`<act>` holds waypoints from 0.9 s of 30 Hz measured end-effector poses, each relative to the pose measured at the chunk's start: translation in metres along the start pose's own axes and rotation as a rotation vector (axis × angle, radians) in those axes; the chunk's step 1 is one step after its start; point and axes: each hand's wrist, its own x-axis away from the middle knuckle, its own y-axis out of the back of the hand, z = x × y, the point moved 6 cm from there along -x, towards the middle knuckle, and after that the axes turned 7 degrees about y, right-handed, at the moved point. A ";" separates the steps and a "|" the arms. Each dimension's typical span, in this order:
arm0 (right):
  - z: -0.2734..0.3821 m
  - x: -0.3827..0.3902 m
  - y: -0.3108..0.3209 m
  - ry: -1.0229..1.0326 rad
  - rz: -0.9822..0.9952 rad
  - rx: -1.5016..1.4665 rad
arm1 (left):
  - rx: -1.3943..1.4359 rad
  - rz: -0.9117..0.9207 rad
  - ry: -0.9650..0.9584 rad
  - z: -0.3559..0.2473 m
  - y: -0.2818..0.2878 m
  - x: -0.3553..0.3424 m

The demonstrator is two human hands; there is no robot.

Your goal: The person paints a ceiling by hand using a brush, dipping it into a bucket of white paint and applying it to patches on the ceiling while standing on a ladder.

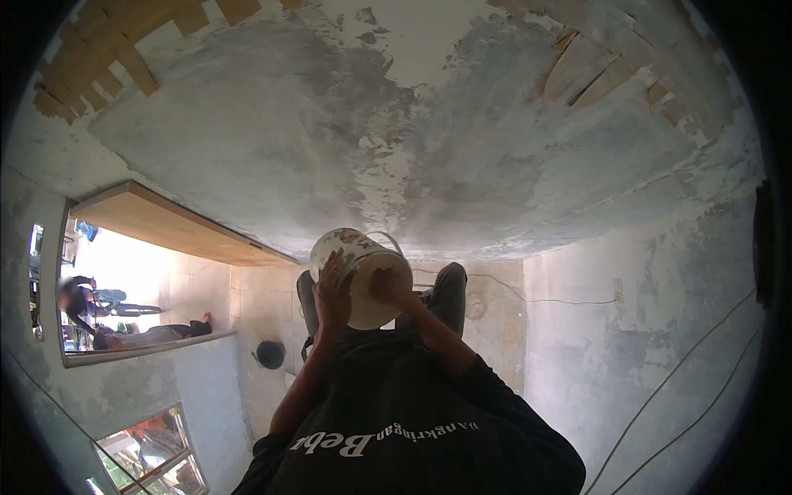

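A white bucket [363,252] with a handle lies tilted at the centre, between my knees, its wide mouth toward me. My left hand [332,293] holds the bucket's left side, its fingers spread along the curved wall. My right hand [386,287] is in the bucket's mouth at the right; its fingers are too dark and indistinct to make out, as is anything it holds. My legs in grey trousers show either side of the bucket.
Patchy grey plaster [495,140] spans the upper view, edged with torn brown pieces. A black container [271,355] stands on the tiled floor [262,305] to my left. Through an open doorway with a wooden door [181,223], people [78,297] and a bicycle show. Cables run along the right.
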 end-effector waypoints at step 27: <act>0.027 0.020 0.042 -0.128 -0.106 0.317 | -0.053 0.020 -0.113 -0.010 -0.002 0.014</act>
